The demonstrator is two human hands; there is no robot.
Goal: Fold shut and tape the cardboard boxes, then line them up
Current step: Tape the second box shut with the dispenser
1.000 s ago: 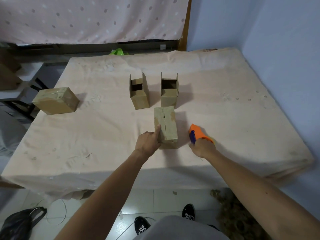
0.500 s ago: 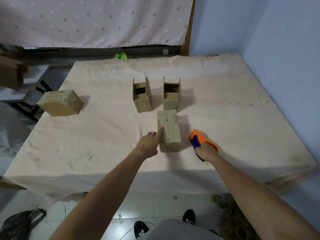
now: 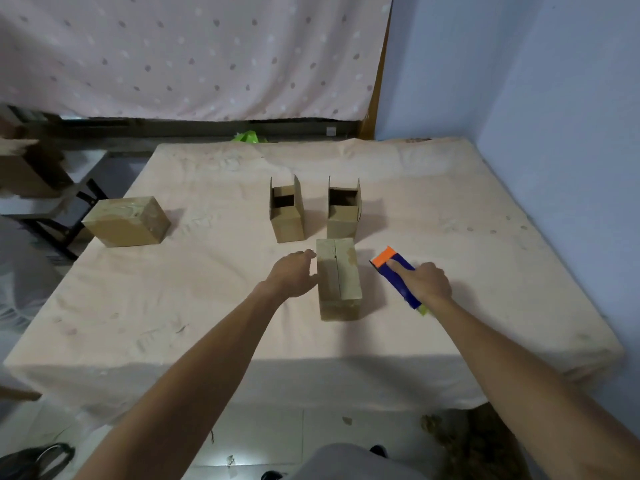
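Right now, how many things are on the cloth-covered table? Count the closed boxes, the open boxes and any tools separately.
Closed boxes: 2, the big left box and the near box.
Open boxes: 2, the left open box and the right open box.
Tape tool: 1, orange and blue.
Total: 5.

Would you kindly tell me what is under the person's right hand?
A blue tape dispenser with an orange front end sits under the right hand, which grips it. The hand covers its middle, so any tape roll is hidden.
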